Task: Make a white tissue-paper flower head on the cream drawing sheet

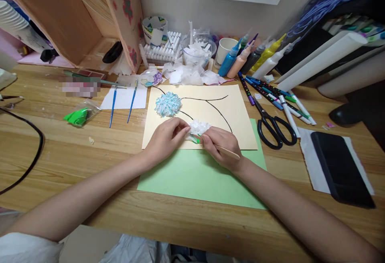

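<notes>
A cream sheet of paper (246, 134) with thin black curved lines lies on the table. On its left part sits a ruffled ball-shaped flower (168, 104) in pale blue and white. My left hand (168, 137) is closed, thumb and fingertips pinched at the left edge of a white ruffled paper flower (199, 127). In my right hand (221, 144) is a flat wooden craft stick (227, 151), its far end hidden behind the fingers. Between the fingertips, just below the white flower, shows a small white piece with green on it (196, 139).
A green sheet (198, 178) lies under the cream one. Scissors (275, 128), markers (288, 114) and a black phone (341, 166) lie to the right. Paint bottles (230, 60) and torn white paper (183, 73) stand behind; brushes (132, 101) and a green lump in plastic (77, 116) are left.
</notes>
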Demonstrator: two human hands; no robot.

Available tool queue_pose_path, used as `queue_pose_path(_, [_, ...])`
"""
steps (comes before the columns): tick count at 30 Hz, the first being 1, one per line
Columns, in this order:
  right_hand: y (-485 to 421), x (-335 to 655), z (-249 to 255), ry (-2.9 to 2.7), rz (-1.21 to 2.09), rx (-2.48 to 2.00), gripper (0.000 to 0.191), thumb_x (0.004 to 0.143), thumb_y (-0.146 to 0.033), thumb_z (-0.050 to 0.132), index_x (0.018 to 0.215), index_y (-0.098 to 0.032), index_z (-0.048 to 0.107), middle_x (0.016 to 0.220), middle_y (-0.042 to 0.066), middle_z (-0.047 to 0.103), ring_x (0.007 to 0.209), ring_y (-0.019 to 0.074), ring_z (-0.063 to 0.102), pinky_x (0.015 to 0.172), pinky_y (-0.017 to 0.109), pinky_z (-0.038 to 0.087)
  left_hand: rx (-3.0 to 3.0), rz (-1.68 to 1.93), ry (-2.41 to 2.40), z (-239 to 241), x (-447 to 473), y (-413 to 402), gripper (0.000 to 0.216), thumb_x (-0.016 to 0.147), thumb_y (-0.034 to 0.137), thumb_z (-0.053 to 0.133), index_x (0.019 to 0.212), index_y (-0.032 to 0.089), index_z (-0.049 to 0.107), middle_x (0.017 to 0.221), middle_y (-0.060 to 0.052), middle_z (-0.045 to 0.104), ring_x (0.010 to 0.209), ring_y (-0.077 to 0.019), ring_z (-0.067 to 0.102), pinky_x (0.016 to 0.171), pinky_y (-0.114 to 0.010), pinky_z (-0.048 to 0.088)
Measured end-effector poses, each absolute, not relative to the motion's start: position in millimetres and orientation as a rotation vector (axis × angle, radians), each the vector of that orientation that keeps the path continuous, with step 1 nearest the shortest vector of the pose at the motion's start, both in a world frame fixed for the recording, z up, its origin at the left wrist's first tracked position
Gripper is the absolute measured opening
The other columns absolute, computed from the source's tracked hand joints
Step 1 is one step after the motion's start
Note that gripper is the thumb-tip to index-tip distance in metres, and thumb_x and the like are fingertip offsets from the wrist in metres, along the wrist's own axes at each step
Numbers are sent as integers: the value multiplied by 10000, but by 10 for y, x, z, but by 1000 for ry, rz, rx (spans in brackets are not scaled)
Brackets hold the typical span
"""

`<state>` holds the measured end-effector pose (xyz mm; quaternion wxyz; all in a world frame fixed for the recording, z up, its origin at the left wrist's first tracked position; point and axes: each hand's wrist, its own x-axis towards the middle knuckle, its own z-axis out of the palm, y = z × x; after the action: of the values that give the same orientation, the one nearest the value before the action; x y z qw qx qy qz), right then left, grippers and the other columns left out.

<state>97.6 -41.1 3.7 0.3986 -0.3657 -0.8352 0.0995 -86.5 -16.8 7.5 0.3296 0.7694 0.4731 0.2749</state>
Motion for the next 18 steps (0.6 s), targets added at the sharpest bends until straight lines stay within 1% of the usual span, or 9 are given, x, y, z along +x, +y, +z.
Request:
queue_pose_path(4, [-414,967,41,-2070,316,-1012,306,942,-185,361,659,-200,479,554,8,546,520,125,512,528,248,382,2035,699,1250,69,-865,-175,139,890,272,489,870,175,586,771,0,599,687,-121,515,642,-242,388])
queue_pose_path(9, [-424,941,29,-1963,363,-1129,323,955,-223,349,656,-206,472,545,-7,532,504,115,509,508,234,382,2044,698,1259,65,-864,-179,145,891,286,491,868,176,582,783,2,603,687,-117,516,647,-240,392])
queue_pose_path(18, [-441,947,19,-1942,406,-1047,351,958,-241,334,648,-202,493,554,-1,532,516,117,512,525,240,397,2045,705,1263,69,-865,-177,156,891,289,485,877,175,591,782,1,609,686,-115,519,649,-236,394])
